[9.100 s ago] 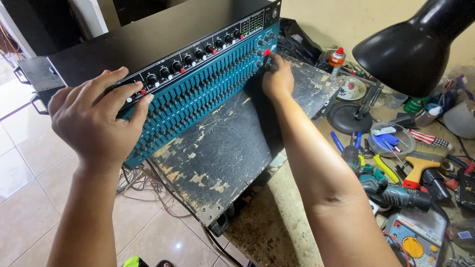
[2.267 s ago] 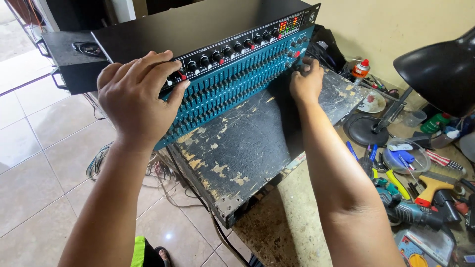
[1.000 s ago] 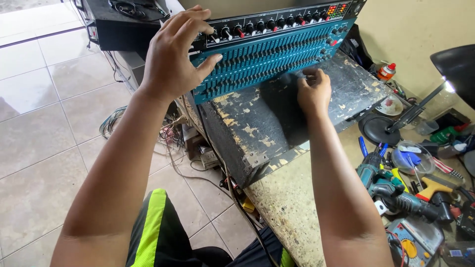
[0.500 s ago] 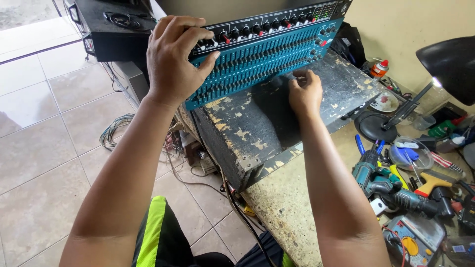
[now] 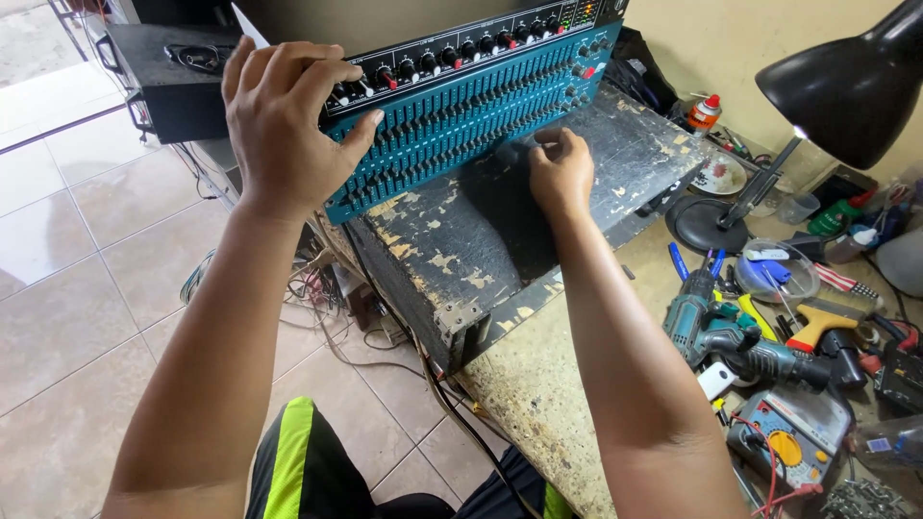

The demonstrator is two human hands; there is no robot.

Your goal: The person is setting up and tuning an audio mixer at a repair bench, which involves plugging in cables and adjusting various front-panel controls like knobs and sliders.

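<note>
The teal equalizer unit [image 5: 461,115] is gripped by the left hand [image 5: 288,106]; its sliders are pinched by the right hand [image 5: 561,171]. Blue items are held in a clear bowl [image 5: 774,272] on the tabletop [image 5: 567,375].

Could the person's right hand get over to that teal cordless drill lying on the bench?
Probably yes: the right hand rests at the teal slider panel, holding nothing visible, and the teal cordless drill lies uncovered beside that forearm.

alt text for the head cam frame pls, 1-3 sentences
A person's left hand grips the top left edge of a teal rack equalizer with rows of sliders, while the right hand touches its lower front edge. The unit stands on a worn black case on a workbench. A cordless drill, multimeter and black desk lamp sit right.
</note>
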